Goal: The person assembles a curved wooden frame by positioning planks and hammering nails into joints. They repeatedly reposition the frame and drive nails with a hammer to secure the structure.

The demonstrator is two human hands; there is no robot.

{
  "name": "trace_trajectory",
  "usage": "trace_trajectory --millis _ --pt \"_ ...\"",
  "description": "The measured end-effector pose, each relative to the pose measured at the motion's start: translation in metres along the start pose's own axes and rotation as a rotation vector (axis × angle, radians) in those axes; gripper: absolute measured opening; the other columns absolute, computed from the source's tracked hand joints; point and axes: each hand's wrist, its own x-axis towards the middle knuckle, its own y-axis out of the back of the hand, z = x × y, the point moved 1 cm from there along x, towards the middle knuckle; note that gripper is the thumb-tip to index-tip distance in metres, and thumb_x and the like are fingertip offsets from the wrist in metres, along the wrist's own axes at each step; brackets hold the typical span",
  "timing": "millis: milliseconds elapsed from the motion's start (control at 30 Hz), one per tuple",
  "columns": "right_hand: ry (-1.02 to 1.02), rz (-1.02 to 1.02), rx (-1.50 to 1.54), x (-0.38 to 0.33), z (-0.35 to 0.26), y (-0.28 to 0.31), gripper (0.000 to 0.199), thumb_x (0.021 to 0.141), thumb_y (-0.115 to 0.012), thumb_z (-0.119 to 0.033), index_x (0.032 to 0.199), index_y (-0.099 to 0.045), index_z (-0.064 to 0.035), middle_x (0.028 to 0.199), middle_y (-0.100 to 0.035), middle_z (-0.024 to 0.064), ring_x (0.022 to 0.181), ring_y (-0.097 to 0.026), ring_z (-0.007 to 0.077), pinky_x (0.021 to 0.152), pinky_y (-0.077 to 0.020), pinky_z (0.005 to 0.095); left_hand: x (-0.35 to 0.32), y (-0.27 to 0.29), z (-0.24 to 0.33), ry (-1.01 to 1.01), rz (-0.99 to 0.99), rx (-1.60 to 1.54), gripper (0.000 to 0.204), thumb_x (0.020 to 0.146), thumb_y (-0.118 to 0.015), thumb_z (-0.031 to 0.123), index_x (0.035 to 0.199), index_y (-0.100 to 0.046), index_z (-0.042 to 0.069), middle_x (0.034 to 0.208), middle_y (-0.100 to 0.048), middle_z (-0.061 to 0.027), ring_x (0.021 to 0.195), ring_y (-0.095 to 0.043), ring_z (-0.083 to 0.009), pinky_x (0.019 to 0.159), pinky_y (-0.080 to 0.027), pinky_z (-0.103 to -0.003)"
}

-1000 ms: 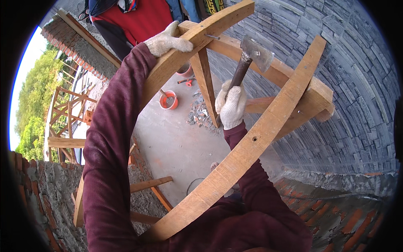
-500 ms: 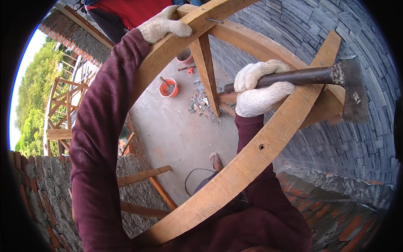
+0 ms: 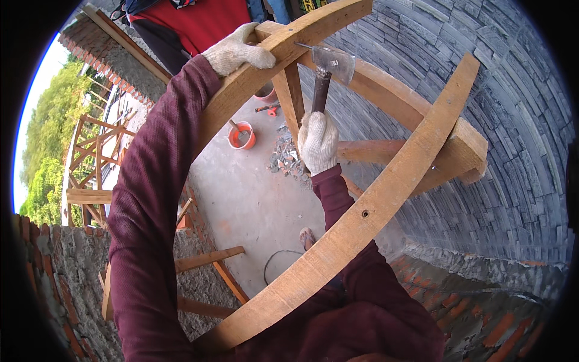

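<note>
My gloved left hand [image 3: 240, 53] is closed over a wooden beam [image 3: 256, 75] that bends across the upper part of the view, thumb lying on its near face. A nail [image 3: 303, 45] sticks out of the beam's right side. My gloved right hand [image 3: 318, 142] grips the dark handle of a hatchet [image 3: 321, 93]. Its broad metal head is at the outer end of the nail; whether they touch I cannot tell. A second timber [image 3: 338, 241], with a dark hole in it, crosses in front of my right forearm and rests against a thicker beam end [image 3: 467, 151].
Below on the concrete floor [image 3: 253, 187] stand an orange bucket [image 3: 242, 136] and a heap of broken rubble [image 3: 286, 155]. A grey stone-clad wall [image 3: 500, 211] rises at the right, rough brick walls [image 3: 66, 289] at the left. Red and dark cloth [image 3: 199, 27] shows at the top.
My right hand has swung the hatchet from the far right up and left to the nail. My left hand keeps its hold on the beam; the view has shifted slightly.
</note>
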Motion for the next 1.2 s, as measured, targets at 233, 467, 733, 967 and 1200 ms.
trace_trajectory --millis 233,467,733,967,1200 --pt "0.395 0.276 0.278 0.016 -0.018 0.034 0.056 0.095 -0.039 -0.063 0.085 -0.049 -0.0084 0.065 -0.053 0.0062 0.044 -0.049 0.0183 0.043 -0.0386 0.0316 0.008 -0.025 0.04 0.026 -0.192 -0.299 0.08 0.06 -0.09 0.013 0.132 -0.057 0.003 0.118 -0.064 -0.0067 0.105 -0.06 -0.0158 0.094 -0.05 -0.033" --pt "-0.039 0.085 0.169 -0.016 0.007 0.022 0.057 0.104 -0.038 -0.054 0.089 -0.056 -0.0025 0.07 -0.053 0.0021 0.054 -0.052 0.0078 0.047 -0.0372 0.0219 -0.011 -0.007 0.008 0.059 0.095 0.114 0.102 0.061 -0.087 0.036 0.142 -0.043 -0.006 0.13 -0.057 -0.02 0.121 -0.056 -0.0294 0.109 -0.04 -0.036" --pt "0.222 0.12 -0.034 0.007 0.009 0.006 0.051 0.105 -0.038 -0.051 0.088 -0.053 -0.0055 0.064 -0.05 0.0012 0.048 -0.05 0.012 0.043 -0.0382 0.0276 -0.008 -0.002 0.009 0.082 0.029 0.101 0.108 0.065 -0.087 0.033 0.151 -0.031 -0.002 0.143 -0.048 -0.018 0.136 -0.044 -0.0277 0.116 -0.032 -0.039" --pt "0.322 0.228 0.332 0.021 0.004 0.028 0.065 0.097 -0.034 -0.072 0.083 -0.047 -0.0104 0.052 -0.044 0.0013 0.037 -0.041 0.0136 0.034 -0.0347 0.0267 0.007 -0.02 0.034 0.051 -0.176 -0.153 0.086 0.062 -0.089 0.023 0.135 -0.05 -0.001 0.126 -0.06 -0.0106 0.117 -0.054 -0.0194 0.103 -0.042 -0.034" --pt "0.07 0.183 0.078 -0.006 0.033 0.023 0.053 0.104 -0.038 -0.053 0.09 -0.054 -0.0051 0.059 -0.046 -0.0007 0.044 -0.047 0.0093 0.04 -0.0363 0.023 -0.004 -0.006 0.014 0.092 0.074 0.16 0.111 0.057 -0.089 0.039 0.144 -0.039 -0.007 0.134 -0.054 -0.0224 0.125 -0.054 -0.0324 0.111 -0.039 -0.038"
